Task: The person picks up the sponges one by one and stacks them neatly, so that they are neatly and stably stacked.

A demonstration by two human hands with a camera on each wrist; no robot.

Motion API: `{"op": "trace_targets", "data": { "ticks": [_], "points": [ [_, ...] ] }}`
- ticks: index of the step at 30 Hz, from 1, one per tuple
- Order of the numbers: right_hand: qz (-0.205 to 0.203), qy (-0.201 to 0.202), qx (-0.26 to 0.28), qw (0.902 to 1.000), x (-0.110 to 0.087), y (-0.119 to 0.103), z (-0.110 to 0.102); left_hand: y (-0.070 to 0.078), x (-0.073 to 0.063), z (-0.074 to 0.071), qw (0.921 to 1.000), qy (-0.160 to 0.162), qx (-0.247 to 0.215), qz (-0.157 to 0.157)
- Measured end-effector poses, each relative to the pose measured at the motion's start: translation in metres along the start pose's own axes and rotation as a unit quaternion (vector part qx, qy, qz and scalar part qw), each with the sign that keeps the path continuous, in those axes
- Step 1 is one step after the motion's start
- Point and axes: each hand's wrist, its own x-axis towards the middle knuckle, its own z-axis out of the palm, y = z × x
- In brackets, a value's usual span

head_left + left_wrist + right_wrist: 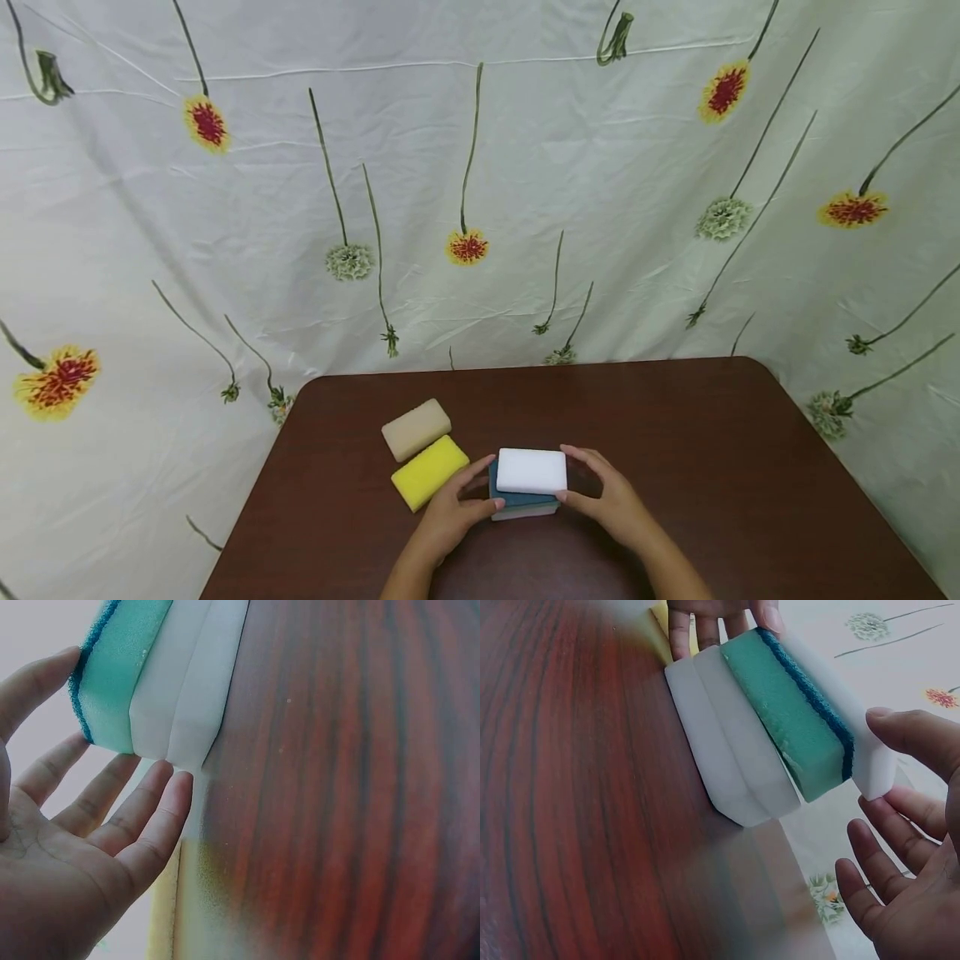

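A stack stands in front of me, with a white sponge block on top. Beneath it lies a green sponge with a dark blue scouring layer facing up. Two more white blocks form the bottom of the stack. My right hand pinches the top white block at its right end, thumb at the near corner and index finger at the far one. At the left end, my left hand holds the green sponge between thumb and index finger. Its other fingertips lie along the ends of the lower blocks.
A yellow sponge lies on the table left of the stack, close to my left hand. Just behind it is a beige sponge. The dark brown wooden table ends at a white flower-print cloth.
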Motion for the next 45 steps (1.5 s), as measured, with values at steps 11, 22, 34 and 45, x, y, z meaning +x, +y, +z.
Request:
{"op": "trace_targets", "data": {
  "ticks": [11,22,34,45],
  "points": [
    [-0.011,-0.007,0.000,0.9999,-0.0003,-0.0031,0.0020,0.0014,-0.0004,-0.0002,0.9997,0.006,0.022,0.000],
    [0.033,-0.041,0.001,0.9986,0.0016,-0.0056,0.0041,-0.0002,0.0008,-0.0011,0.9996,0.007,0.026,0.002],
    [0.016,-0.050,0.000,0.9986,0.0026,-0.0066,0.0055,0.0011,0.0010,-0.0018,0.9995,0.009,0.031,-0.001],
    [0.039,-0.046,-0.002,0.9982,-0.0002,-0.0067,0.0084,0.0015,0.0001,-0.0024,0.9991,0.013,0.039,0.014]
  ]
}}
